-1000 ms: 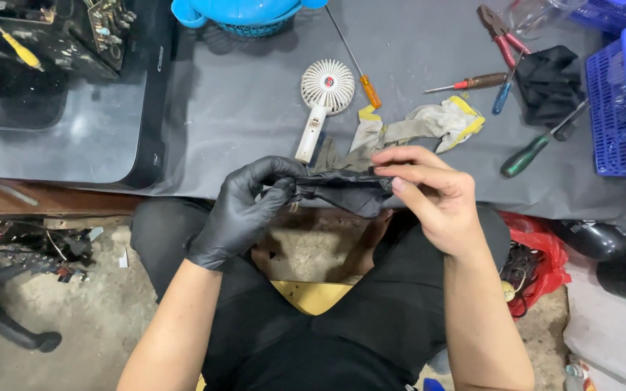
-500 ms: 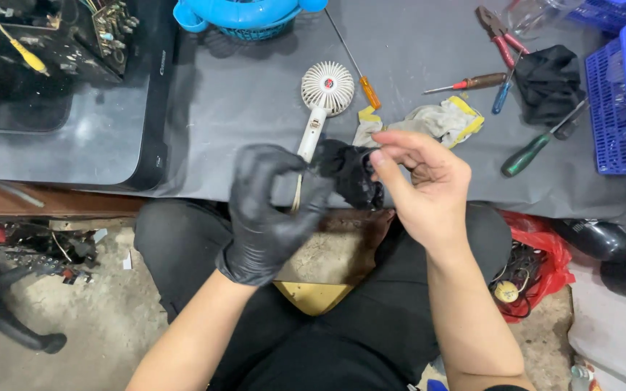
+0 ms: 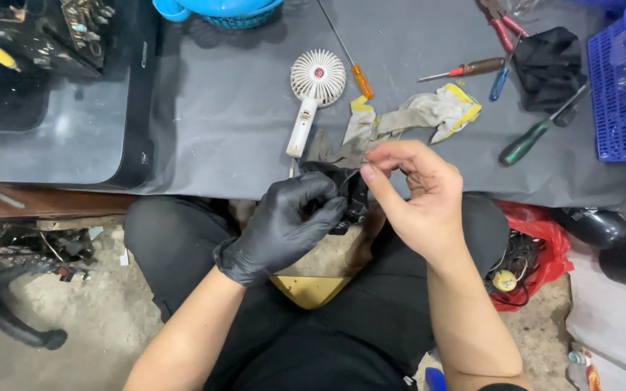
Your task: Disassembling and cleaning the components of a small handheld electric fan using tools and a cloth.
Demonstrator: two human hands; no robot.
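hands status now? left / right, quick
Left hand, in a black glove: closed on a crumpled black glove.
Right hand, bare: fingertips pinched on the top edge of that same glove.

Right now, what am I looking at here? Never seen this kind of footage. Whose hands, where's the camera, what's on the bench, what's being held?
There is no machine: one person works with both hands, filmed by a camera worn on the head, looking down over the lap and bench edge.

The left hand wears a black glove. The right hand is bare. Between them they hold a crumpled second black glove.

On the grey mat lie a small white handheld fan, an orange-handled screwdriver, a dirty white and yellow glove, a green-handled screwdriver, a black cloth and a blue basket.
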